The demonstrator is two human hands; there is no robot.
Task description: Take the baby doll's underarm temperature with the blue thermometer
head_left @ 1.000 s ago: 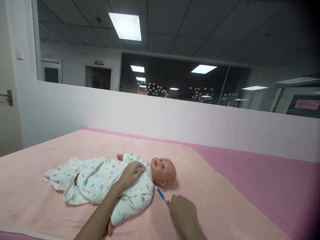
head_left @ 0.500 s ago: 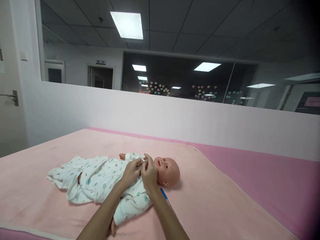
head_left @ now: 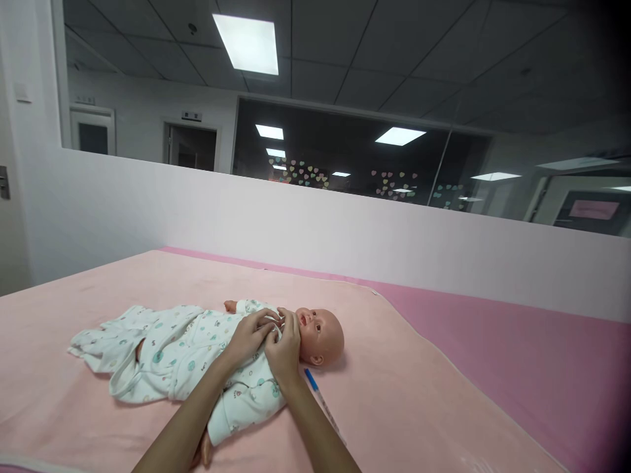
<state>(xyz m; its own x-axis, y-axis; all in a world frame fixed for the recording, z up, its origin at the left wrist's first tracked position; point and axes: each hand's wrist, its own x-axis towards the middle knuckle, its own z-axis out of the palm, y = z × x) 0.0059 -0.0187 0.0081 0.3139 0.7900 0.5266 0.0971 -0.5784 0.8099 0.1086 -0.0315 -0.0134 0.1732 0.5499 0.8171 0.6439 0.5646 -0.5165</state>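
Note:
A baby doll (head_left: 325,336) lies on its back, head to the right, in a white baby garment (head_left: 185,355) printed with small green and brown figures. My left hand (head_left: 250,335) rests on the doll's upper chest, its fingers bent and pinching the cloth near the neckline. Close against it, just below the doll's chin, my right hand (head_left: 284,343) has its fingers closed on the same part of the garment. The exact bit of cloth between the fingertips is mostly hidden. One doll hand (head_left: 230,306) pokes out of the far sleeve.
Under the doll spreads a peach-pink cover (head_left: 394,394) on a darker pink mat (head_left: 493,328). A pen with a blue cap (head_left: 311,380) lies beside my right forearm. Behind stands a white half wall (head_left: 345,230) with glass above it.
The view has shifted, so the doll and both hands appear a little further left. My fingers have moved slightly at the neckline, and more of the pen shows.

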